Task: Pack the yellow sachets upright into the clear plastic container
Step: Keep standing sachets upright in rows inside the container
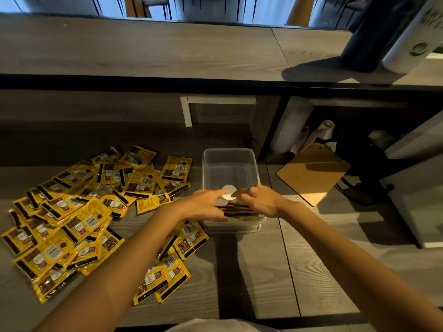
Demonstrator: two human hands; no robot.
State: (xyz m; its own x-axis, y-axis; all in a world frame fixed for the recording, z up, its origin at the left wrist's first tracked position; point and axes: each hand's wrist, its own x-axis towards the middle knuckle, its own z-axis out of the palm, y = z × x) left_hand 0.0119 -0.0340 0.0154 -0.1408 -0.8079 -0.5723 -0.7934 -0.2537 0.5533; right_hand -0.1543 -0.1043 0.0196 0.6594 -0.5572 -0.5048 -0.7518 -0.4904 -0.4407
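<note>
A clear plastic container (229, 161) stands on the grey wooden counter, right of a wide pile of yellow sachets (79, 212). A few sachets stand on edge (236, 210) at the container's near end. My left hand (203, 204) and my right hand (260, 200) are both over that near end, fingers spread and pointing toward each other, resting on the tops of the upright sachets. Neither hand grips a sachet that I can see. A round white label (229, 190) shows inside the container, just beyond my fingertips.
More sachets (165, 275) lie under my left forearm near the counter's front edge. A brown clipboard (314, 173) lies right of the container. A raised shelf (167, 56) runs across the back. Rolls and dark cables (359, 164) fill the right recess.
</note>
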